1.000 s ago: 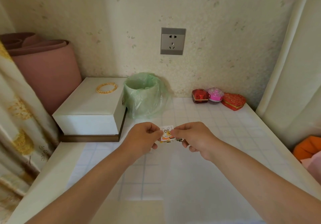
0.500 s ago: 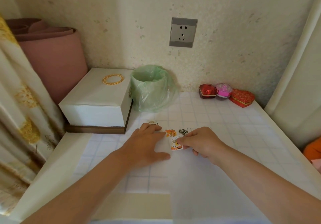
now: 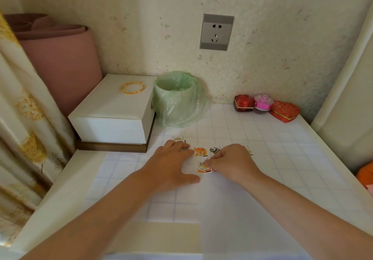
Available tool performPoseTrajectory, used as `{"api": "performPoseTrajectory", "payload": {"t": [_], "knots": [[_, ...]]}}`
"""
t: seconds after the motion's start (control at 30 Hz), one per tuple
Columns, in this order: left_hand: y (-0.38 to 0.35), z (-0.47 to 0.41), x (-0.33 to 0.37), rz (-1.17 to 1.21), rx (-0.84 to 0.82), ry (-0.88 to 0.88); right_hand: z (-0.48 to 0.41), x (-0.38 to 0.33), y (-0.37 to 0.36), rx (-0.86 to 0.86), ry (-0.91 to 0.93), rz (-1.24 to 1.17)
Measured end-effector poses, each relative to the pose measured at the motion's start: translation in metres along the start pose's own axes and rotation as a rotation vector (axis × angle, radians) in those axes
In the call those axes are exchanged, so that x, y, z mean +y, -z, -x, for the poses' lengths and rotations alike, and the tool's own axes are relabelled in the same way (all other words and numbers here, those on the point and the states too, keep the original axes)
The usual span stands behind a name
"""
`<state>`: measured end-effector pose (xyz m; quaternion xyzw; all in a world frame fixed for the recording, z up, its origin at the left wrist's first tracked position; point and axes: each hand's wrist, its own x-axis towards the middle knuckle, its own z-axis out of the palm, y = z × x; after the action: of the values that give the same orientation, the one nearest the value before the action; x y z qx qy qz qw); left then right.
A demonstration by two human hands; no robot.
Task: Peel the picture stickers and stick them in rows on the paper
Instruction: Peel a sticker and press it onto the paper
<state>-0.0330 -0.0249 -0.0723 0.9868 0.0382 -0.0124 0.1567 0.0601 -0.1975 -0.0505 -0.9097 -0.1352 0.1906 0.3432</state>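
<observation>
A translucent white paper [image 3: 226, 199] lies on the gridded table. Several picture stickers sit on it in a row: an orange sticker [image 3: 200, 151], a dark sticker [image 3: 214, 150], and others partly hidden by my hands. Below that row, my right hand [image 3: 232, 163] pinches the right edge of an orange-and-white sticker [image 3: 202, 167] down at the paper. My left hand [image 3: 171, 164] lies flat on the paper just left of it, fingers straight and thumb spread.
A white box [image 3: 113, 116] with a gold bangle [image 3: 132, 87] stands at the back left. Beside it is a bin lined with a green bag [image 3: 177, 100]. Small red and pink boxes [image 3: 262, 107] sit at the back right. A curtain hangs left.
Both hands came down from mid-air, where they held the sticker between them. My left hand let go and flattened on the paper. My right hand brought the sticker down below the row.
</observation>
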Motion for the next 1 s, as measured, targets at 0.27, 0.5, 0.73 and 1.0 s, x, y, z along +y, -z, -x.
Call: {"api": "performPoseTrajectory", "payload": {"t": [0.27, 0.5, 0.73, 1.0], "knots": [[-0.002, 0.000, -0.001, -0.001, 0.012, -0.010, -0.001, -0.001, -0.003, 0.033, 0.021, 0.058], [-0.002, 0.004, 0.002, 0.011, 0.139, -0.283, 0.003, -0.005, -0.004, 0.061, 0.050, 0.229], [-0.013, 0.013, 0.002, 0.062, 0.106, -0.287, 0.007, -0.002, 0.003, 0.135, 0.133, 0.435], [-0.029, 0.023, 0.009, -0.082, 0.206, -0.303, 0.016, 0.031, -0.003, 0.194, 0.669, 0.688]]}}
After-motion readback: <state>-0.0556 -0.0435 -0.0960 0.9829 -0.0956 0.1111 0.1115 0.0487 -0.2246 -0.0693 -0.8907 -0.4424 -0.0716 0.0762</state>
